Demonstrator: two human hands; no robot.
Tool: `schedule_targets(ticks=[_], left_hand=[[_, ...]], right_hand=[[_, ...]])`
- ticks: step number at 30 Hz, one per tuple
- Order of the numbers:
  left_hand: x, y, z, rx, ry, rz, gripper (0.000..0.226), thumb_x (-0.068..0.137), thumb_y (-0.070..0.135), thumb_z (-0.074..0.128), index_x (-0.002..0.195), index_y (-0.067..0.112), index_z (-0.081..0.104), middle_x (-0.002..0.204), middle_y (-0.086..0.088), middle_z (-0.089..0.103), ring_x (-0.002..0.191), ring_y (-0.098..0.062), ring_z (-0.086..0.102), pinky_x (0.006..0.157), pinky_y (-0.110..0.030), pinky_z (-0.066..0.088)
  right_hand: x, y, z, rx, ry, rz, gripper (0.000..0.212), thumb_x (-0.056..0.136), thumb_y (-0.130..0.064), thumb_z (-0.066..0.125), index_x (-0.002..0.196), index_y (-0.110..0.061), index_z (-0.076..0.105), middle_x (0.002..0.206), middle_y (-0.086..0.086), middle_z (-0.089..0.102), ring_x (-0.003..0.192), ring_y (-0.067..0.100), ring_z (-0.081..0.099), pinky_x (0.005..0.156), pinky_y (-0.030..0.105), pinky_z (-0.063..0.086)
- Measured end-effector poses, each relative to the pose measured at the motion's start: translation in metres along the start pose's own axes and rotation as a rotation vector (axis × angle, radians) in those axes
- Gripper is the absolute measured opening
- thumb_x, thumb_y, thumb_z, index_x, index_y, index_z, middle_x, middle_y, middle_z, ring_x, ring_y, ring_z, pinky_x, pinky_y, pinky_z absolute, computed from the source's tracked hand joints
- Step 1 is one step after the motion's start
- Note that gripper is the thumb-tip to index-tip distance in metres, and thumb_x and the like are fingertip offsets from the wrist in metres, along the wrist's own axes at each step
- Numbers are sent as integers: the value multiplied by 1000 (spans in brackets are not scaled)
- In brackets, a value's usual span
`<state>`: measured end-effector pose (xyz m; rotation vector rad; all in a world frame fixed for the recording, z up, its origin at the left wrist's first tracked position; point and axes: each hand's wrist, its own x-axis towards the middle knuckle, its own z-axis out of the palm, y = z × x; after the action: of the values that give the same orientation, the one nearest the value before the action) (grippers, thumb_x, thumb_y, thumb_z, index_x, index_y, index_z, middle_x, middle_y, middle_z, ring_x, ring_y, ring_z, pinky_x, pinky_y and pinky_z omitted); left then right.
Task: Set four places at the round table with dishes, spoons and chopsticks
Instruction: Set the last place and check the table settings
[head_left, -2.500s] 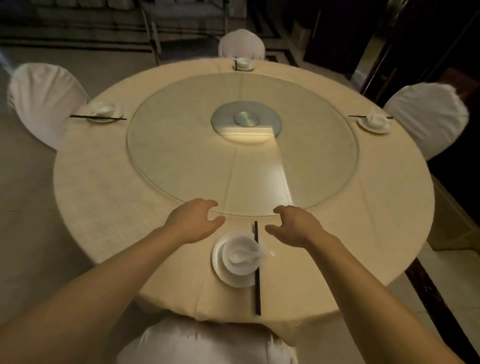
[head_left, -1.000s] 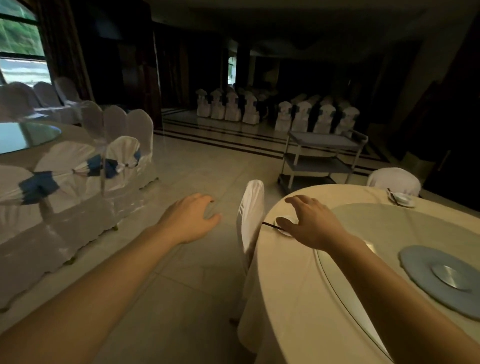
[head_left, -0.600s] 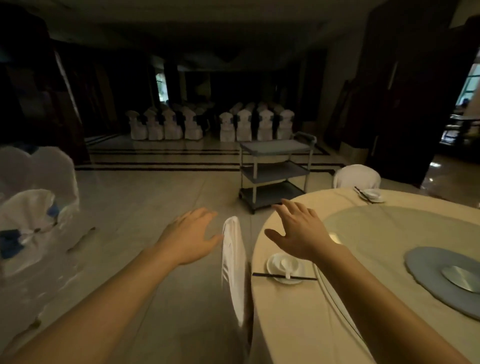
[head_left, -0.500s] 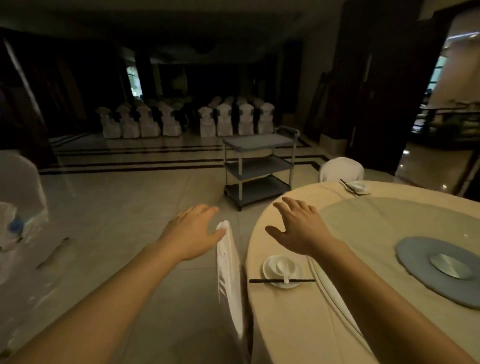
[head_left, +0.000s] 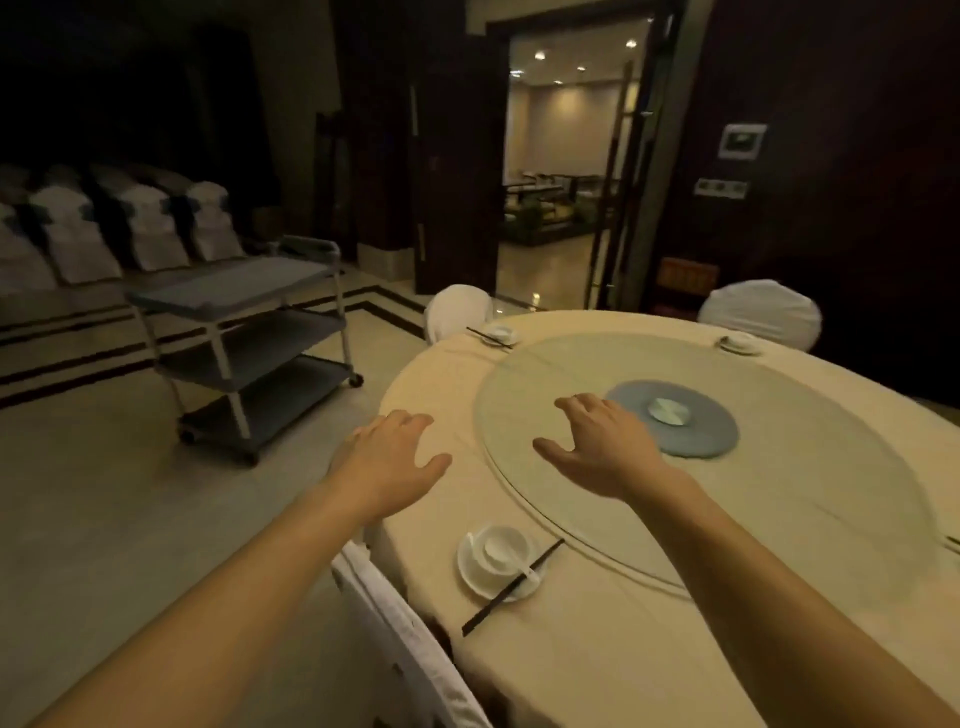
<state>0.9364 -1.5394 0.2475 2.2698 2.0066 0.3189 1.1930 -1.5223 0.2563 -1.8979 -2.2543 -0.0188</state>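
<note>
The round table (head_left: 613, 670) with a cream cloth fills the right of the head view, a glass turntable (head_left: 810, 499) on its middle. Near me a white plate (head_left: 470, 574) carries a bowl with a spoon (head_left: 496, 548), and black chopsticks (head_left: 511, 587) lie across its right edge. Two more settings sit at the far rim: one with chopsticks (head_left: 497, 334), one (head_left: 740, 343) at the back right. My left hand (head_left: 392, 460) hovers open over the table's left edge. Over the turntable my right hand (head_left: 605, 449) is open too. Both hold nothing.
A grey three-shelf trolley (head_left: 244, 338) stands on the floor to the left. White-covered chairs stand at the near edge (head_left: 410, 639), far edge (head_left: 460, 312) and back right (head_left: 761, 312). Rows of covered chairs (head_left: 104, 228) line the left wall. A lit doorway (head_left: 566, 171) lies beyond.
The view has swung right around the table, so the trolley now sits at the left and the doorway ahead. Both hands stay open and empty, now over the table.
</note>
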Motion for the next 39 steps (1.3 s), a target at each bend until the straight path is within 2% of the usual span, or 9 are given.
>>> schedule_targets(ticks=[5, 10, 18, 28, 39], left_hand=[[40, -35, 12, -39, -70, 208, 66, 93, 60, 47, 148, 24, 42, 150, -1, 47, 135, -24, 45, 110, -45, 39], [88, -50, 37, -43, -157, 381, 66, 94, 60, 47, 149, 24, 41, 149, 0, 46, 135, -23, 46, 107, -41, 41], [187, -50, 70, -59, -226, 556, 63, 95, 57, 47, 147, 24, 43, 147, 1, 48, 131, -22, 50, 105, -37, 42], [268, -55, 71, -166, -227, 627, 57, 97, 51, 47, 145, 21, 44, 146, 0, 48, 133, -22, 47, 105, -39, 41], [278, -91, 154, -239, -443, 648, 55, 98, 44, 52, 143, 14, 48, 142, -9, 53, 129, -28, 51, 104, -38, 40]], right_hand=[[-16, -27, 12, -16, -46, 258, 72, 92, -65, 47, 149, -20, 41, 148, 6, 48, 134, 27, 46, 106, 41, 40], [-13, -39, 41, -36, -78, 468, 70, 94, -63, 46, 149, -21, 39, 151, 5, 45, 135, 28, 44, 105, 42, 40], [43, -22, 81, -22, -71, 663, 70, 95, -60, 45, 151, -20, 37, 155, 3, 41, 138, 27, 41, 108, 42, 38], [93, -28, 81, 31, 18, 833, 68, 96, -58, 47, 151, -21, 37, 154, 3, 41, 139, 26, 40, 107, 42, 38], [73, -60, 160, 132, -56, 990, 65, 94, -55, 52, 148, -20, 41, 150, 4, 46, 134, 27, 47, 103, 42, 42]])
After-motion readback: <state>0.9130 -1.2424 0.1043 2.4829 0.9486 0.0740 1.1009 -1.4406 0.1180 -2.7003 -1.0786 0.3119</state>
